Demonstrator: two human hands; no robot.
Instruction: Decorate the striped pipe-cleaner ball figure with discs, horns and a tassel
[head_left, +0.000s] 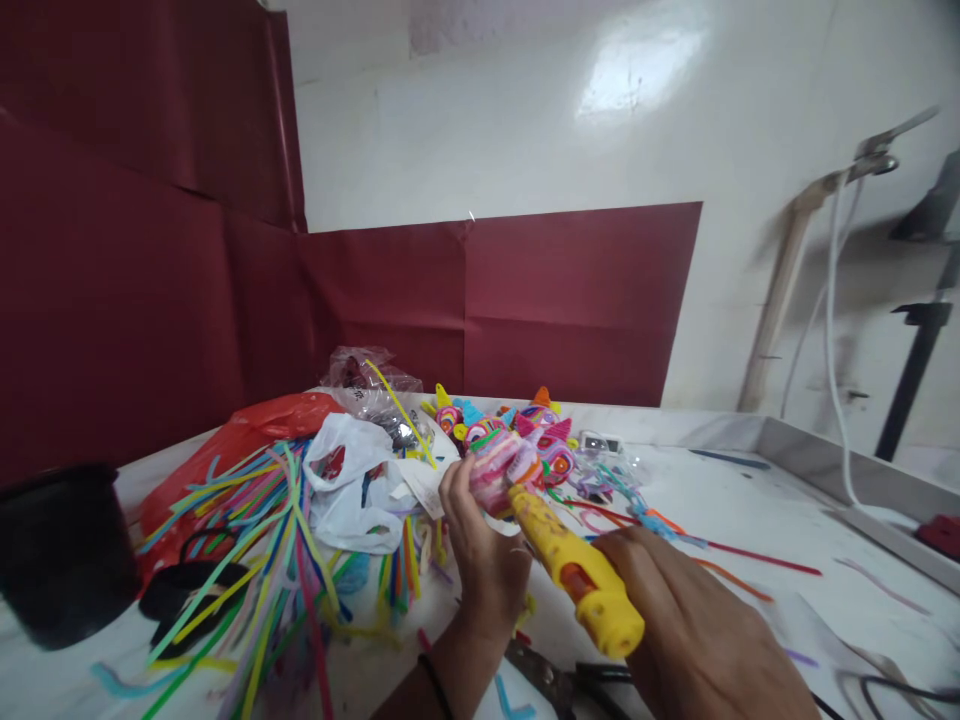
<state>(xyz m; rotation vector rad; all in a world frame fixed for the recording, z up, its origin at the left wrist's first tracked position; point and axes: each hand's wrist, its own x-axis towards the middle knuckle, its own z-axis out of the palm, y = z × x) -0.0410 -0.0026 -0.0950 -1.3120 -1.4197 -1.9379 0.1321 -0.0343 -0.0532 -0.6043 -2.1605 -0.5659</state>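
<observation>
My left hand is closed around a pink striped craft piece that looks made of coiled pipe cleaners. A yellow hot glue gun is in my right hand, its nozzle end pointing at the pink piece. Whether the nozzle touches it I cannot make out. Just behind are several colourful finished-looking craft figures with round eye shapes, one with a magenta crest. Below my hands lie pliers or cutters with dark handles, partly hidden by my right hand.
Loose pipe cleaners spread over the left of the white table, beside a white plastic bag and a red bag. A black bin stands far left. Red pipe cleaners and a black cable lie at right.
</observation>
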